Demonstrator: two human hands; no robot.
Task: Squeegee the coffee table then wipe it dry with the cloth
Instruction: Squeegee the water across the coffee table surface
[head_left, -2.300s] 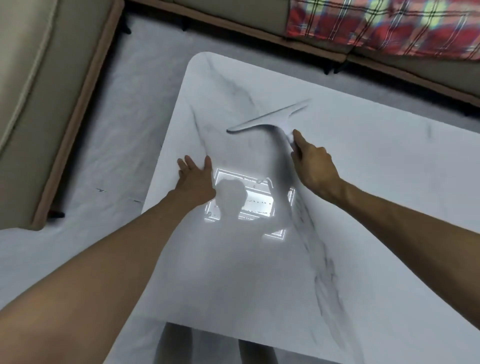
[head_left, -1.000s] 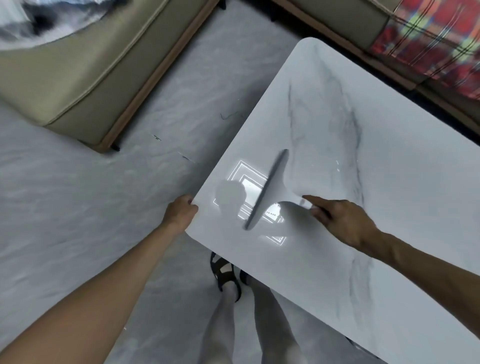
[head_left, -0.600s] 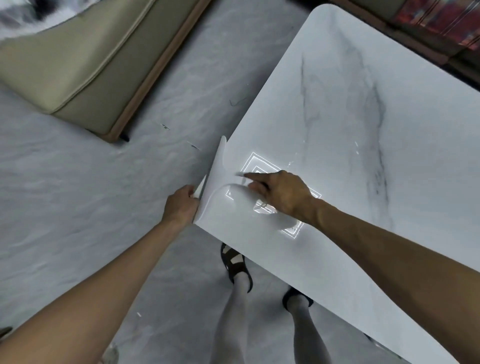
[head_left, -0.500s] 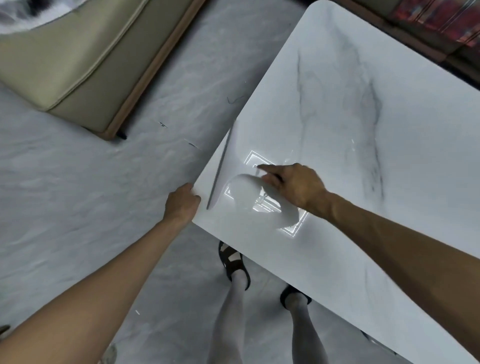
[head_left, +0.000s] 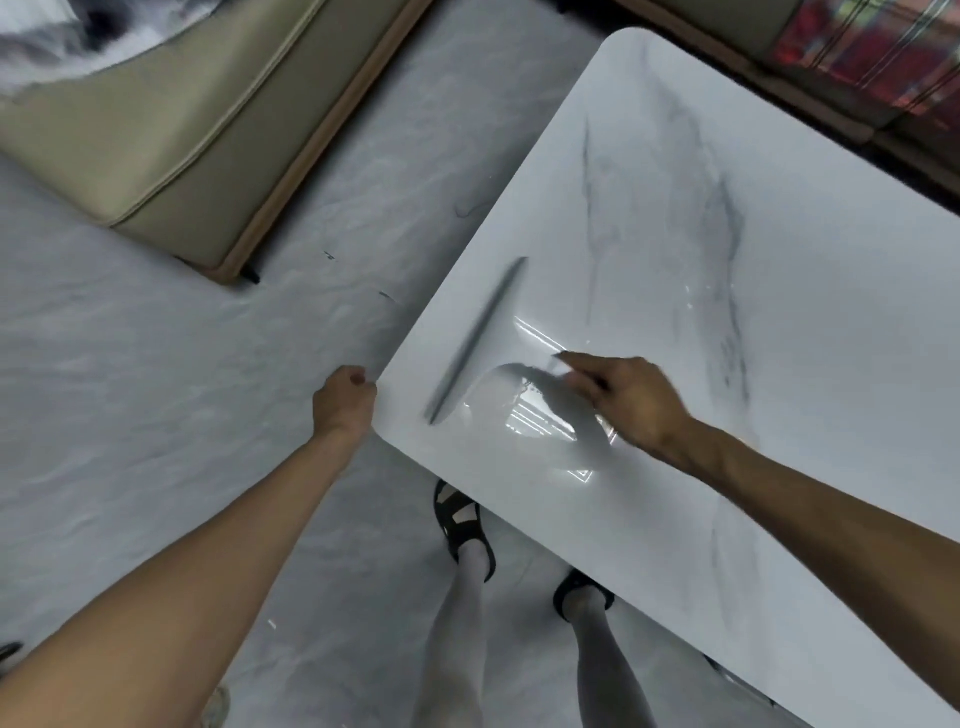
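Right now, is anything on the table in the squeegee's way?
Nothing visible. The right hand holds the squeegee near the coffee table corner, and no object lies beside its blade. The left hand grips the table's edge.

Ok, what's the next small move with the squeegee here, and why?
Probably draw the squeegee the last stretch to the coffee table edge: the right hand holds its handle, the blade lies along that edge just short of it, and the left hand grips the corner.
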